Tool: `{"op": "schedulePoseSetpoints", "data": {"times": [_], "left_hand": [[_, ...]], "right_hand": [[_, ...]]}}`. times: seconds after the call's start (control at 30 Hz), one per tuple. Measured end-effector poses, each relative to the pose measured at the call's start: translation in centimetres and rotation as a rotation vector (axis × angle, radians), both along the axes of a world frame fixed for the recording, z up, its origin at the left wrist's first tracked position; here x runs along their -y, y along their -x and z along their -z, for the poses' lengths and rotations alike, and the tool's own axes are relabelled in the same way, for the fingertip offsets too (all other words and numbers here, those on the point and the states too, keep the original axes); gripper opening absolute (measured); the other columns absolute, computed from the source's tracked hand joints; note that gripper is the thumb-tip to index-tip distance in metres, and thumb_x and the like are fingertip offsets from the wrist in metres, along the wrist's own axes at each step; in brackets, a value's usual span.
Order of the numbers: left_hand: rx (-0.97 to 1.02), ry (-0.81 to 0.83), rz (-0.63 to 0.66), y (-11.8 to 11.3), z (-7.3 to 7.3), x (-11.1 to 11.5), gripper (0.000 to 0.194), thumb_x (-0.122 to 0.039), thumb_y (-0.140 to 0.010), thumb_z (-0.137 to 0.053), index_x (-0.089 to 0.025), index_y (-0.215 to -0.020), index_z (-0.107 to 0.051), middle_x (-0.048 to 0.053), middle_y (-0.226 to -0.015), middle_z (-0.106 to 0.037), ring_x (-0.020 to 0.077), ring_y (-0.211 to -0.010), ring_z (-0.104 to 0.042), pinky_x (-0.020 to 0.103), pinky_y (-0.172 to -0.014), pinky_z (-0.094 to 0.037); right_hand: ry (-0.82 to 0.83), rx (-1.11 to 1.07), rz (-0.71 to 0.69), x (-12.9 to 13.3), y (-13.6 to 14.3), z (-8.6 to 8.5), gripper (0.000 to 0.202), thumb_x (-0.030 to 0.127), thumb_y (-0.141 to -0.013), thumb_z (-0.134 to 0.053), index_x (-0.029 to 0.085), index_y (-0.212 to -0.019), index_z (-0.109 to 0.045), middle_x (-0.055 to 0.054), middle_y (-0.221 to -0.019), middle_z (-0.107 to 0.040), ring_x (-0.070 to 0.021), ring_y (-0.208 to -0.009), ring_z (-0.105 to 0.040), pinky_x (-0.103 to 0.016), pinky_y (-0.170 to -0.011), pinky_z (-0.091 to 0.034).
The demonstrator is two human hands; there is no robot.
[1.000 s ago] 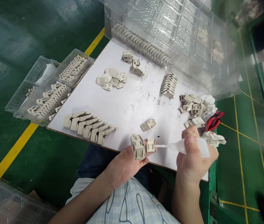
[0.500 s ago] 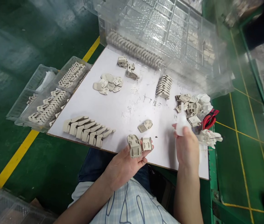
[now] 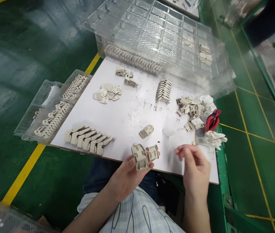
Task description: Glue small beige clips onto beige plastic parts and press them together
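Note:
My left hand (image 3: 127, 176) is closed around two beige plastic pieces near the board's front edge. One is a longer rounded clip-like part (image 3: 140, 157) under the thumb; beside it, on the fingers, rests a smaller square bracket (image 3: 153, 152). To the right, my right hand (image 3: 194, 165) hovers over the board, blurred, with fingers loosely curled and nothing visible in them. A translucent white squeeze bottle (image 3: 169, 130) lies on the board beyond it. Between the bottle and my left hand lies another beige rounded part (image 3: 146, 131).
On the white board (image 3: 127, 121) are a row of angled parts (image 3: 89, 139), flat oval pieces (image 3: 107, 93), a stacked row (image 3: 163, 91) and a bracket pile (image 3: 189, 106). Red-handled pliers (image 3: 213, 120) lie at right. Clear compartment trays (image 3: 149, 32) stand behind; more trays (image 3: 50, 113) sit left.
My right hand has let go of the white bottle, which now lies on the board, and has drawn back toward me. My left hand still holds both beige parts. The view has shifted slightly.

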State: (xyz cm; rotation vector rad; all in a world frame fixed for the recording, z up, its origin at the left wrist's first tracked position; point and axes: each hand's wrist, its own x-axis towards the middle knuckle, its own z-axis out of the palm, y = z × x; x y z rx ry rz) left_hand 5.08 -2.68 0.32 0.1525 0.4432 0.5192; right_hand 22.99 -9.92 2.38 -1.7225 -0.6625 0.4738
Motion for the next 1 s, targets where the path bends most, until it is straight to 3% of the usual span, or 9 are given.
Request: {"op": "schedulePoseSetpoints", "data": {"times": [0.13, 0.27, 0.37, 0.47, 0.53, 0.6, 0.8, 0.9, 1.0], "left_hand": [[-0.026, -0.181, 0.047, -0.2, -0.4, 0.0, 0.036, -0.051, -0.072, -0.084, -0.029, -0.100, -0.081, 0.007, -0.105, -0.078, 0.0284, -0.118, -0.065, 0.039, -0.106, -0.045], [-0.068, -0.226, 0.044, 0.1, -0.8, -0.1, 0.036, -0.054, -0.069, -0.086, -0.030, -0.095, -0.082, 0.007, -0.098, -0.078, 0.0261, -0.097, -0.071, 0.038, -0.093, -0.053], [-0.099, -0.272, 0.079, 0.7, -1.0, -0.2, 0.040, -0.058, -0.064, -0.087, -0.028, -0.089, -0.082, 0.010, -0.117, -0.076, 0.0315, -0.112, -0.068, 0.042, -0.097, -0.053], [-0.113, -0.382, 0.146, 1.3, -1.1, -0.5, 0.044, -0.061, -0.062, -0.086, -0.024, -0.086, -0.082, 0.011, -0.144, -0.062, 0.0403, -0.148, -0.036, 0.051, -0.113, -0.041], [-0.080, -0.476, 0.159, 1.6, -1.2, -0.9, 0.040, -0.060, -0.066, -0.085, -0.024, -0.084, -0.081, 0.011, -0.145, -0.062, 0.0368, -0.158, -0.013, 0.052, -0.121, -0.029], [-0.044, -0.585, 0.164, 2.0, -1.3, -1.3, 0.035, -0.057, -0.071, -0.083, -0.026, -0.087, -0.081, 0.011, -0.138, -0.066, 0.0328, -0.160, -0.008, 0.052, -0.126, -0.019], [-0.137, -0.762, 0.078, 2.5, -1.7, -1.7, 0.034, -0.048, -0.072, -0.085, -0.025, -0.097, -0.081, 0.012, -0.142, -0.061, 0.0370, -0.145, -0.042, 0.050, -0.124, -0.025], [-0.276, -0.592, -0.142, 2.2, -1.7, -1.5, 0.033, -0.044, -0.071, -0.087, -0.026, -0.097, -0.080, 0.010, -0.116, -0.072, 0.0280, -0.113, -0.065, 0.040, -0.104, -0.047], [-0.338, -0.356, -0.292, 1.5, -1.9, -1.4, 0.035, -0.046, -0.066, -0.091, -0.026, -0.092, -0.080, 0.005, -0.093, -0.075, 0.0199, -0.091, -0.068, 0.030, -0.086, -0.053]], "right_hand": [[0.040, -0.626, -0.373, -0.1, 2.7, -0.5, 0.037, 0.056, -0.094, -0.058, 0.020, -0.088, -0.064, -0.001, -0.071, -0.064, -0.0111, -0.054, -0.051, -0.025, -0.053, -0.042], [0.019, -0.885, -0.413, -1.1, 3.9, -0.5, 0.034, 0.054, -0.090, -0.065, 0.021, -0.082, -0.059, 0.002, -0.070, -0.060, -0.0089, -0.051, -0.047, -0.023, -0.050, -0.041], [0.044, -0.971, -0.432, -1.1, 3.9, -0.4, 0.034, 0.053, -0.083, -0.073, 0.023, -0.085, -0.058, 0.000, -0.075, -0.064, -0.0131, -0.060, -0.057, -0.025, -0.053, -0.045], [0.043, -1.034, -0.493, -0.7, 3.8, -0.4, 0.037, 0.056, -0.080, -0.075, 0.024, -0.087, -0.059, 0.000, -0.075, -0.066, -0.0159, -0.064, -0.062, -0.027, -0.056, -0.050], [0.037, -1.065, -0.533, -0.5, 3.8, -0.4, 0.036, 0.055, -0.079, -0.076, 0.024, -0.084, -0.059, 0.000, -0.074, -0.066, -0.0156, -0.063, -0.063, -0.027, -0.057, -0.050], [0.045, -1.071, -0.550, -0.4, 3.9, -0.3, 0.037, 0.056, -0.077, -0.078, 0.024, -0.082, -0.059, 0.000, -0.072, -0.065, -0.0158, -0.062, -0.062, -0.028, -0.057, -0.051], [-0.041, -0.990, -0.498, -0.4, 3.5, -0.2, 0.044, 0.058, -0.066, -0.085, 0.026, -0.093, -0.072, -0.003, -0.078, -0.064, -0.0186, -0.072, -0.060, -0.034, -0.069, -0.055], [-0.086, -0.810, -0.373, -0.2, 3.1, -0.3, 0.050, 0.053, -0.069, -0.084, 0.027, -0.110, -0.075, -0.007, -0.096, -0.070, -0.0218, -0.087, -0.062, -0.037, -0.080, -0.054], [-0.097, -0.577, -0.321, -0.1, 3.3, -0.4, 0.040, 0.048, -0.077, -0.080, 0.029, -0.112, -0.075, -0.008, -0.108, -0.070, -0.0219, -0.091, -0.062, -0.038, -0.084, -0.053]]}}
